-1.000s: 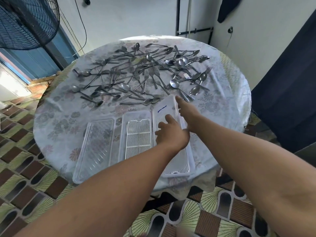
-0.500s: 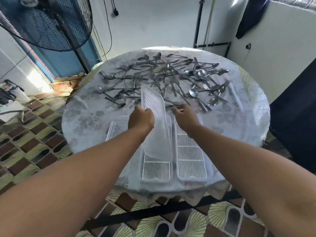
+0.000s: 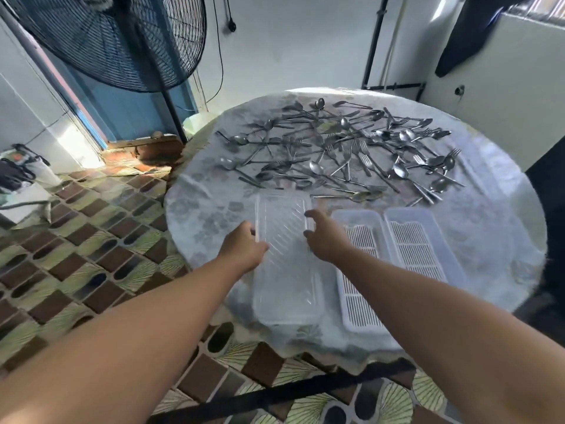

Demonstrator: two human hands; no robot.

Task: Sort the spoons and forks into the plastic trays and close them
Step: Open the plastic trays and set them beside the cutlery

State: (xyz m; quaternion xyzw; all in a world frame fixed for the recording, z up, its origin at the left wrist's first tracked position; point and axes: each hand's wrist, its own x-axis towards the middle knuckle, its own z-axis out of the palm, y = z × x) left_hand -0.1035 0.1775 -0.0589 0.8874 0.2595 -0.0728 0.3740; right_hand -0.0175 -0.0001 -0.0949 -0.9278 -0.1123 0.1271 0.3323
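Note:
Several steel spoons and forks (image 3: 351, 151) lie scattered over the far half of the round table (image 3: 208, 215). Two open plastic trays with white slatted inserts sit side by side near the front right: one tray (image 3: 340, 216) and the other tray (image 3: 428, 214). To their left a clear plastic lid (image 3: 282, 237) lies flat over a second clear lid (image 3: 287, 304). My left hand (image 3: 244, 247) grips the top lid's left edge. My right hand (image 3: 325, 240) holds its right edge, thumb raised.
The table wears a floral cloth under clear plastic and its front edge is close to me. A large black standing fan (image 3: 122, 41) rises at the back left. A dark curtain (image 3: 547, 224) hangs at the right. Patterned tile floor (image 3: 76, 255) spreads to the left.
The lid that both hands held tilted up over the trays has moved left and now lies flat on the other lid. Both trays stand uncovered.

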